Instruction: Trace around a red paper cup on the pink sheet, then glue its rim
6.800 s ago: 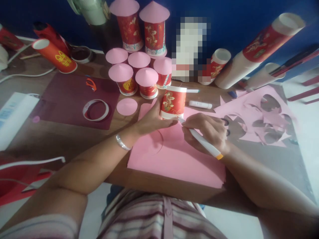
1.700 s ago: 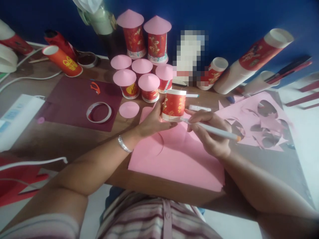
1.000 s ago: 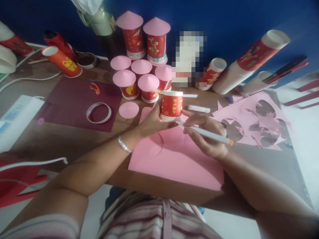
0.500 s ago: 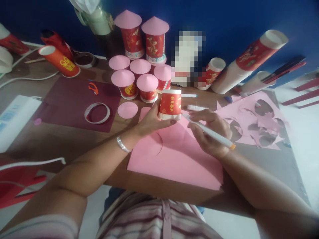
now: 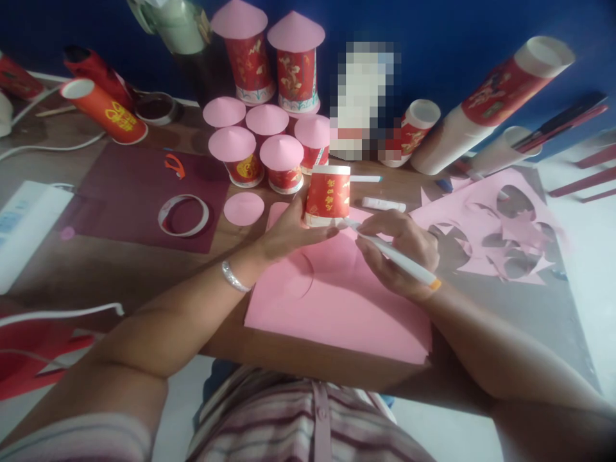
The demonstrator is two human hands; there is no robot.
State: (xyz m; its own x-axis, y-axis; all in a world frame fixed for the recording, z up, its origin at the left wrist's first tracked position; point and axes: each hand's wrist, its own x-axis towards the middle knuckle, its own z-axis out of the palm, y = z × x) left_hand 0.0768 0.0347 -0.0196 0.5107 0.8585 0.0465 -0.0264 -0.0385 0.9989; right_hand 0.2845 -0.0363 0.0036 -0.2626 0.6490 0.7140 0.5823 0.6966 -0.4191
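Note:
Held up above the pink paper is a red paper cup (image 5: 328,194) with gold characters and white bands at both ends. My left hand (image 5: 289,230) is closed round it from the left, the thumb along its lower edge. My right hand (image 5: 402,253) grips a white marker (image 5: 402,258) with an orange end. The marker's tip meets or nearly meets the cup's lower white band; I cannot tell whether it touches. Beneath both hands lies a stack of pink paper sheets (image 5: 332,308) with a curved line on it.
Behind the cup stand several red cups with pink cone roofs (image 5: 282,154). A pink paper disc (image 5: 244,208) and a white-and-red ring (image 5: 183,215) lie to the left. On the right are cut pink scraps (image 5: 481,221), a capped white stick (image 5: 384,204) and a tall tube (image 5: 495,106).
The marker tip has shifted slightly left to the cup's lower white edge. The cup is turned a little in my left hand, and the view has shifted slightly.

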